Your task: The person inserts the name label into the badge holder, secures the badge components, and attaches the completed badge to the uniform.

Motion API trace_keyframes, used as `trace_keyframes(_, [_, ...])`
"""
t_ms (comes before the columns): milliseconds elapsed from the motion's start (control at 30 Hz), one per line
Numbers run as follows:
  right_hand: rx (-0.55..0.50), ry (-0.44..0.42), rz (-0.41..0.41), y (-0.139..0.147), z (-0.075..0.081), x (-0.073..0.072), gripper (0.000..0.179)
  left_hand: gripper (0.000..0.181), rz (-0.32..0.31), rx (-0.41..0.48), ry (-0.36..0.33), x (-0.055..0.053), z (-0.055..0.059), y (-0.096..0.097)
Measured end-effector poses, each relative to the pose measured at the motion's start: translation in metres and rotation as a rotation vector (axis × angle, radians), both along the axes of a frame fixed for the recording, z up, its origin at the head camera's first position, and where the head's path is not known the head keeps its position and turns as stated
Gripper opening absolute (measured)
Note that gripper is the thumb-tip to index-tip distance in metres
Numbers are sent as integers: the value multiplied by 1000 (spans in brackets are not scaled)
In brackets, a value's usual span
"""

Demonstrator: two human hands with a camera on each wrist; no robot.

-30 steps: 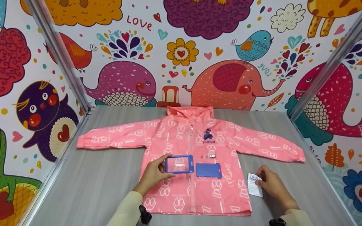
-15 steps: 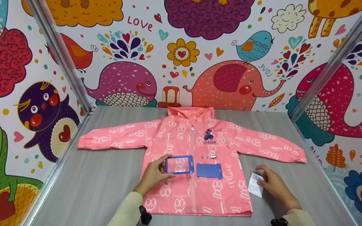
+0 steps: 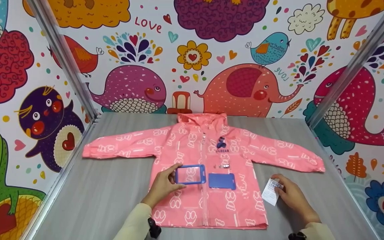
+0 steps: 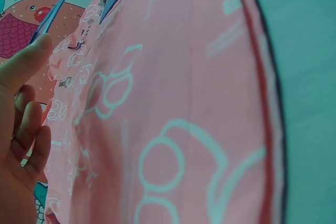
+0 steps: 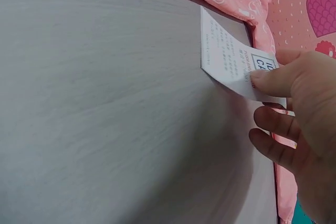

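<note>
In the head view my left hand [image 3: 162, 187] pinches a blue badge-holder frame [image 3: 203, 174] with a see-through middle by its left end, above the pink jacket [image 3: 185, 213]. Beside the frame, a flat blue panel [image 3: 221, 181] lies on the jacket. My right hand [image 3: 292, 196] holds a white printed paper card [image 3: 270, 194] between thumb and fingers, just right of the jacket's hem. The right wrist view shows that card [image 5: 231, 59] slightly bent, its far end close to the grey tabletop. Only an edge of the frame [image 4: 50, 17] shows in the left wrist view.
A small metal clip [image 3: 225, 166] lies on the jacket above the blue panel. The jacket's sleeves spread over the grey table [image 3: 112, 190]. Cartoon-printed walls with metal posts [image 3: 62, 60] stand at the back and sides.
The right hand has lifted and tilted the white card, its lower end swinging slightly up from the table. The left hand and the blue frame have stayed in place.
</note>
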State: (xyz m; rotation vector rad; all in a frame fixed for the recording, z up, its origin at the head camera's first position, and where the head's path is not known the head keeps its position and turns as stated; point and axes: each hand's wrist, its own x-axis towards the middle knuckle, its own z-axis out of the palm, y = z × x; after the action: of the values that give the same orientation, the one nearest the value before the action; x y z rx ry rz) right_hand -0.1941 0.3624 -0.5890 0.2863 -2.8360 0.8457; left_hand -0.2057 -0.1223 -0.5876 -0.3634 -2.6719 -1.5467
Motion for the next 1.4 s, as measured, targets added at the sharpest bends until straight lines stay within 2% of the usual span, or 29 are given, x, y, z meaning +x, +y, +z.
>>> trace_keyframes(267, [34,113,-24,-2,0,-1,35,81,-10,-14,28,-2,-1,0])
trace_keyframes(400, [20,108,-30,-2,0,-1,36,82,-12,-11,24,-2,-1,0])
trace_keyframes(700, [10,-28,-16,1,7,-4,46,81,-14,-3,29,-3,-2,1])
trace_keyframes(967, [-48,-149,-42,3,19,-6,42,82,-9,-2,16,-3,-3,2])
trace_keyframes(1200, [-91,-175,-43,6,29,-7,40,80,-20,30,55,-3,-3,2])
trace_keyframes(1400, [-101,-285,-87,6,44,-7,39,79,-21,38,54,-3,-3,2])
